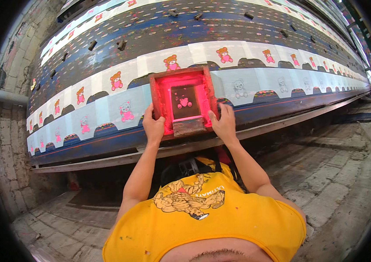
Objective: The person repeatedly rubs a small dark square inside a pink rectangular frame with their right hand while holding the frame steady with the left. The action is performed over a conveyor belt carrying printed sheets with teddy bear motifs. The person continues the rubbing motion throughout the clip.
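Observation:
A wooden screen-printing frame (181, 72), smeared inside with bright pink ink, lies over the near row of cloth pieces. Its mesh (185, 109) shows a small teddy-bear stencil. At the frame's near end rests a worn wooden block (188, 127), perhaps a squeegee; its lower edge is hidden. My left hand (154, 128) grips the frame's left near side, and my right hand (224, 123) grips the right. Left of the frame, a pale blue piece (126, 111) carries a pink-filled bear. To the right, another piece (238, 87) has only a bear outline.
The long dark printing table (150, 39) is flecked with paint. A farther row of white pieces (224, 56) bears brown-and-pink teddies. Small dark blocks (121, 45) are scattered beyond. A wooden rail (264, 134) runs along the near edge. A brick wall (13, 148) stands left.

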Demonstrator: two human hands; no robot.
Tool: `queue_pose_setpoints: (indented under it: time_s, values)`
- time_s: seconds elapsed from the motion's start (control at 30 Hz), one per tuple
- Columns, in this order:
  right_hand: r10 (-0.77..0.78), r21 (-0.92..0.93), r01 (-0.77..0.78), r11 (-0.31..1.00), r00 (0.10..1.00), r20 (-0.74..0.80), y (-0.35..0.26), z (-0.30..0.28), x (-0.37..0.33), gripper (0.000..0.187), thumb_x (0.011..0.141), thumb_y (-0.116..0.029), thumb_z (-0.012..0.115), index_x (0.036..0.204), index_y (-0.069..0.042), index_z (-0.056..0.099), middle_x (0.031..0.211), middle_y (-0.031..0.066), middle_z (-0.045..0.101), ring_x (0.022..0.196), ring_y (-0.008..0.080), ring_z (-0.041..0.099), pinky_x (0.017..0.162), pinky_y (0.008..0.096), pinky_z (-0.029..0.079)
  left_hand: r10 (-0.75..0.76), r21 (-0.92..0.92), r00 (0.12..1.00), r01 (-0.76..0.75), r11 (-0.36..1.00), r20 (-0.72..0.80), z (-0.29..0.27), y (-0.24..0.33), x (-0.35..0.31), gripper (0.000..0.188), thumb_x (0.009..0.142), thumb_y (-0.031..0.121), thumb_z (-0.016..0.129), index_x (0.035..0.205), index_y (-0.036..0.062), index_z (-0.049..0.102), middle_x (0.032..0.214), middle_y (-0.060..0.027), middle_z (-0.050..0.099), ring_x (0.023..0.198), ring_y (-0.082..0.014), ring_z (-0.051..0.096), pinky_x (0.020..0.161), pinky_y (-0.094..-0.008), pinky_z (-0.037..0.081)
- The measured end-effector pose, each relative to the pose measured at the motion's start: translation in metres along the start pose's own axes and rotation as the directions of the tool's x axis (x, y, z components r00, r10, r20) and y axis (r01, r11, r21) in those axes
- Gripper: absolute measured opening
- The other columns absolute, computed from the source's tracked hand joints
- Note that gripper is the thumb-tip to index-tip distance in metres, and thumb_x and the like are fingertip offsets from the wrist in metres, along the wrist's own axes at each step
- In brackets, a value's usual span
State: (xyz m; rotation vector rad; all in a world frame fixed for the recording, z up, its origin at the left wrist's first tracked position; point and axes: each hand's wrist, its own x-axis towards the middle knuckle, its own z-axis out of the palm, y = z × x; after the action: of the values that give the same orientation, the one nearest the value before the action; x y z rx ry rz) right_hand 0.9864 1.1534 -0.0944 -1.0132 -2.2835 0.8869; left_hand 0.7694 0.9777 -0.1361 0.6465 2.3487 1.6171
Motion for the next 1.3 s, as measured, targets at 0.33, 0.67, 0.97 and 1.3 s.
queue_pose_setpoints:
  time_s: [0.33, 0.67, 0.97, 1.3]
  values:
    - [0.075, 0.011, -0.075, 0.997, 0.997, -0.026, 0.066, -0.090, 0.029, 0.046, 0.095, -0.039, 0.073, 0.113, 0.002, 0.068, 0.104, 0.0221, 0.063, 0.104, 0.0423, 0.061, 0.091, 0.0491, 0.050, 0.001, -0.193, 1.000, -0.007, 0.981, -0.030, 0.104, 0.060, -0.030, 0.066, 0.077, -0.010, 0.066, 0.142, -0.0066, 0.058, 0.139, -0.0192, 0.064, 0.129, -0.0272, 0.062, 0.111, -0.0363, 0.048]
    - [0.116, -0.049, -0.115, 0.992, 0.993, 0.023, 0.161, -0.168, 0.052, 0.056, 0.095, -0.045, 0.073, 0.118, 0.006, 0.068, 0.110, 0.0237, 0.064, 0.106, 0.0419, 0.063, 0.094, 0.0480, 0.051, 0.039, 0.017, 0.999, -0.038, 0.999, -0.031, 0.216, 0.087, -0.055, 0.066, 0.079, -0.007, 0.067, 0.145, -0.0069, 0.055, 0.143, -0.0221, 0.062, 0.134, -0.0296, 0.059, 0.115, -0.0384, 0.045]
    - [0.117, 0.005, -0.119, 0.993, 0.982, 0.148, 0.167, -0.185, 0.052, 0.063, 0.096, -0.048, 0.072, 0.127, 0.007, 0.066, 0.119, 0.0236, 0.064, 0.112, 0.0394, 0.063, 0.098, 0.0448, 0.050, -0.002, 0.014, 1.000, 0.002, 1.000, -0.019, 0.219, 0.103, -0.058, 0.067, 0.077, -0.007, 0.068, 0.144, -0.0068, 0.056, 0.138, -0.0239, 0.065, 0.130, -0.0318, 0.063, 0.111, -0.0388, 0.048]
    - [-0.331, -0.029, 0.331, 0.943, 0.943, 0.015, 0.159, -0.181, 0.042, 0.036, 0.091, -0.025, 0.077, 0.118, -0.003, 0.072, 0.129, 0.0187, 0.062, 0.127, 0.0405, 0.055, 0.106, 0.0509, 0.045, -0.048, 0.053, 0.999, 0.049, 0.997, -0.011, 0.223, 0.096, -0.056, 0.067, 0.077, -0.005, 0.070, 0.142, -0.0065, 0.058, 0.140, -0.0255, 0.064, 0.132, -0.0356, 0.062, 0.114, -0.0405, 0.047]
